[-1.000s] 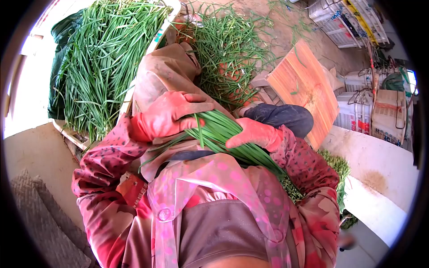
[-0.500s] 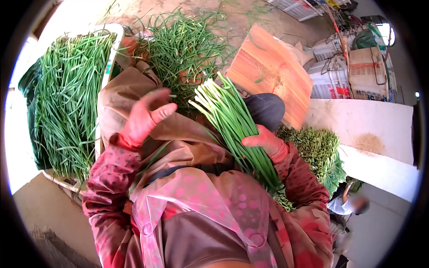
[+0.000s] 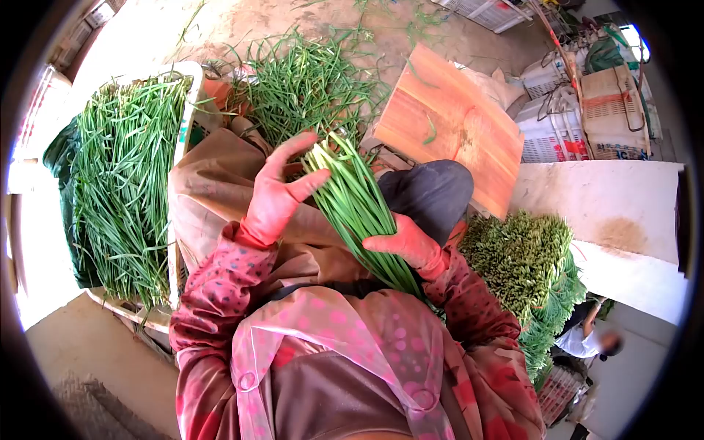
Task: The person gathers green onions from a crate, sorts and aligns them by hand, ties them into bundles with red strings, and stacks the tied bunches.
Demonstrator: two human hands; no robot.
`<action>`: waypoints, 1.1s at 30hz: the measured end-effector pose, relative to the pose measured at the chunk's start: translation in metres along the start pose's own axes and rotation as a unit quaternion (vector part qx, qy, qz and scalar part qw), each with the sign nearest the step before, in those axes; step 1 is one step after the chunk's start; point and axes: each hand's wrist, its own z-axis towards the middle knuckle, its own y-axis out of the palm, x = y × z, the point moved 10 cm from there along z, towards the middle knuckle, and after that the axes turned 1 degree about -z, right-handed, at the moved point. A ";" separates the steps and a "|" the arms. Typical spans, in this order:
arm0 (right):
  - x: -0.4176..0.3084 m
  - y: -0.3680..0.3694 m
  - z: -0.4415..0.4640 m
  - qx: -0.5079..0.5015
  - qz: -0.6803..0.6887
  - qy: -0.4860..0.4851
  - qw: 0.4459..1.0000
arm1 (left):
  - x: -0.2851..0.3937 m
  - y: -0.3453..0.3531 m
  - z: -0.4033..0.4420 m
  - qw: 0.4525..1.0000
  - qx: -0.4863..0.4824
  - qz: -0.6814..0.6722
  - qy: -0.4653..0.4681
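A bunch of green chives [image 3: 357,213] with pale cut ends lies slantwise above my lap. My right hand [image 3: 412,246], in a reddish-orange glove, is wrapped round its lower middle, the thumb across the front. The leafy end runs down toward my waist, partly hidden by my sleeve. My left hand [image 3: 282,192], in a matching glove, is beside the pale ends, thumb and fingers apart. Its thumb tip overlaps the edge of the bunch; whether it touches cannot be made out.
On the left stands a white crate [image 3: 192,77] heaped with loose chives [image 3: 132,191]. More chives [image 3: 308,88] lie on the floor ahead. A wooden board [image 3: 451,125] is at front right. Stacked bunches [image 3: 517,264] are by my right elbow. A person [image 3: 583,337] works far right.
My left hand has moved right, up to the pale ends of the bunch. My right hand, holding the bunch, has shifted slightly left and down. The view has tilted a little.
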 end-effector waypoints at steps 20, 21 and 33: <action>0.029 -0.006 0.002 -0.045 0.028 0.023 0.998 | 0.052 0.037 0.000 0.877 -0.193 0.357 0.257; 0.031 -0.005 0.002 -0.051 0.021 0.027 0.998 | 0.059 0.040 -0.002 0.840 -0.170 0.432 0.281; 0.036 -0.004 0.002 -0.048 0.032 0.033 0.998 | 0.060 -0.008 0.022 0.733 -0.105 0.593 0.315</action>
